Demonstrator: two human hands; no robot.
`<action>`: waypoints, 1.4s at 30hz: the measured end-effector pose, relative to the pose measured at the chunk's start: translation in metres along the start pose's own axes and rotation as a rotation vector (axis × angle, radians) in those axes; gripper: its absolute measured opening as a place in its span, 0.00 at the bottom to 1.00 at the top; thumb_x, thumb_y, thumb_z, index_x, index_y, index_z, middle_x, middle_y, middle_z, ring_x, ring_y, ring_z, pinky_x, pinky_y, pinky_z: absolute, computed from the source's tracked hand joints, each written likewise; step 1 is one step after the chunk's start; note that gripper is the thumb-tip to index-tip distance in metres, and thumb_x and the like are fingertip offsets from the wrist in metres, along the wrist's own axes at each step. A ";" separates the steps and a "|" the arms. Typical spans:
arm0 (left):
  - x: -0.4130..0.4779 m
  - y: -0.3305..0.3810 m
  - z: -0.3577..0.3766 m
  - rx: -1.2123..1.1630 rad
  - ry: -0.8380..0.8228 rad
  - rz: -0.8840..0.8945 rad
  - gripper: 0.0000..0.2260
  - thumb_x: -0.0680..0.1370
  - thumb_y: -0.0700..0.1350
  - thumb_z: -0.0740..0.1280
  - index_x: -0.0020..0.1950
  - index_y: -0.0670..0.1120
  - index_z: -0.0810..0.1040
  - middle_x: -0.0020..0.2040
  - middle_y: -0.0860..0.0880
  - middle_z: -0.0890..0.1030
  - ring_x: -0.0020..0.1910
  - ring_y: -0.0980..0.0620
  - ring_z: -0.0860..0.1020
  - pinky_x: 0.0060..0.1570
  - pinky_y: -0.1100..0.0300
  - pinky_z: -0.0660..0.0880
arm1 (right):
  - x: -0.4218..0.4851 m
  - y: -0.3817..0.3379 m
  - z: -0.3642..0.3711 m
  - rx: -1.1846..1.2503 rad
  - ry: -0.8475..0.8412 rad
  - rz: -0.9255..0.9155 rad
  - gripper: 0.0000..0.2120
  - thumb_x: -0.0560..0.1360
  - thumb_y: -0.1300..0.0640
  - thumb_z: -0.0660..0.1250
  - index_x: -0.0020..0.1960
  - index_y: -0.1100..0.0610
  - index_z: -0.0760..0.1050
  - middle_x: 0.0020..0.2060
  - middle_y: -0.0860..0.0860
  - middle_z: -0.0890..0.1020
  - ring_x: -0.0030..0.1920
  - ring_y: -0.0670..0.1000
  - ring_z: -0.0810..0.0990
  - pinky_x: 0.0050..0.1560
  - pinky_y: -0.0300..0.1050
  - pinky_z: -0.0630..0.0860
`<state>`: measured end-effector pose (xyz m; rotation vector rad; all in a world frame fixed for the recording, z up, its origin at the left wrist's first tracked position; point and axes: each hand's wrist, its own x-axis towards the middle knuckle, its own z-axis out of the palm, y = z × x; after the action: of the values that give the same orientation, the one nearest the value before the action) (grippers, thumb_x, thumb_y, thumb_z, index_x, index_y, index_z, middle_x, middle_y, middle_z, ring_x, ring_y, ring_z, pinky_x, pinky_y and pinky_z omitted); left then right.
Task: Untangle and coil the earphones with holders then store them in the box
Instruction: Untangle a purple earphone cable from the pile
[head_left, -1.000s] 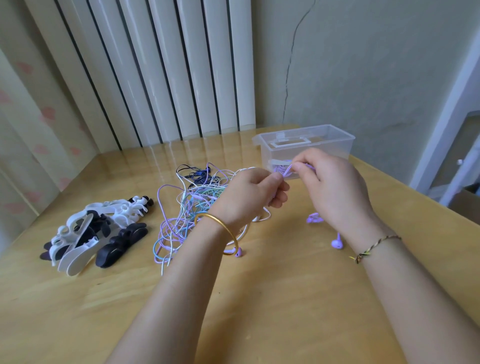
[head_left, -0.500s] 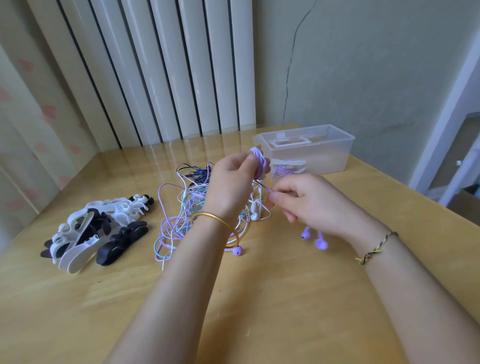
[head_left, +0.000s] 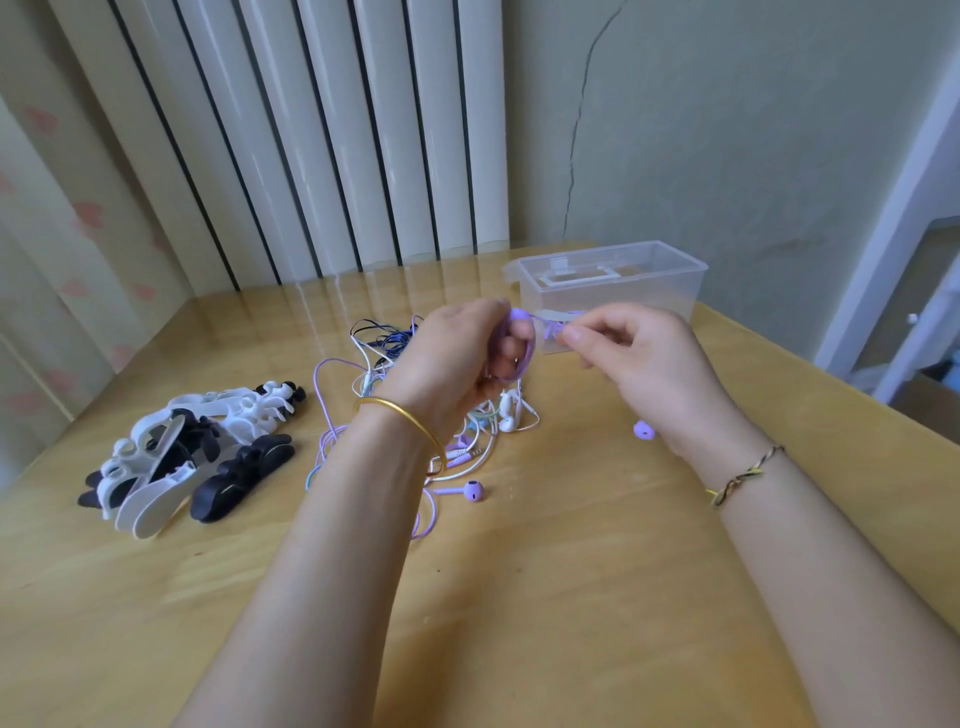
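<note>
Since half a second ago the right hand (head_left: 639, 364) has risen from low over the table to the same height as the left hand (head_left: 457, 358), and only one of the two purple earbuds that hung under it shows now.

We look down from head height at a person's two bare forearms reaching over a wooden table (head_left: 519, 623). The left hand is curled, with a purple earphone cable (head_left: 525, 349) looped in a small coil round its fingers. The right hand, just to its right, pinches a stretch of the same cable between thumb and forefinger, and the short length between the hands runs nearly level. A hanging purple earbud (head_left: 644, 430) shows beneath the right hand; we cannot tell whether it touches the table.

Under and behind the left hand lies the tangle of earphones (head_left: 379, 364), with purple, white, pale green and dark blue cables. A second purple earbud (head_left: 472, 491) lies at its near edge, and white earbuds (head_left: 508, 415) lie beside it. To the left, well apart from the hands, we see a heap of black and white holders (head_left: 197, 447). A clear plastic box (head_left: 649, 283) stands open at the far side of the table, just behind the hands. A gold bangle (head_left: 410, 423) circles the left wrist, and a braided bracelet (head_left: 743, 475) circles the right.
</note>
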<state>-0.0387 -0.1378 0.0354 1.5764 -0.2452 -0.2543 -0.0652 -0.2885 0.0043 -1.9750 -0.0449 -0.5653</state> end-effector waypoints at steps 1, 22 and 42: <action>0.000 0.002 -0.002 -0.131 -0.032 -0.054 0.17 0.81 0.43 0.53 0.33 0.46 0.71 0.24 0.53 0.67 0.23 0.56 0.63 0.25 0.64 0.59 | -0.001 -0.001 0.000 0.076 -0.057 0.032 0.07 0.77 0.57 0.66 0.43 0.56 0.80 0.30 0.48 0.75 0.24 0.41 0.67 0.26 0.30 0.62; 0.002 -0.014 -0.003 0.559 0.223 0.342 0.16 0.79 0.42 0.61 0.31 0.42 0.75 0.26 0.53 0.76 0.25 0.59 0.70 0.29 0.63 0.67 | -0.010 -0.013 0.007 -0.088 -0.225 -0.151 0.02 0.73 0.62 0.70 0.41 0.58 0.81 0.34 0.47 0.80 0.32 0.39 0.74 0.37 0.33 0.69; -0.023 0.006 -0.033 0.204 -0.130 -0.047 0.16 0.83 0.45 0.55 0.38 0.44 0.73 0.31 0.48 0.72 0.26 0.56 0.70 0.32 0.62 0.65 | -0.007 -0.028 0.033 0.261 -0.223 -0.108 0.08 0.76 0.65 0.65 0.53 0.55 0.77 0.33 0.46 0.83 0.31 0.47 0.76 0.36 0.38 0.73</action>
<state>-0.0508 -0.0996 0.0421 1.7716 -0.3448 -0.3786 -0.0672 -0.2460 0.0131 -1.7782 -0.3486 -0.3836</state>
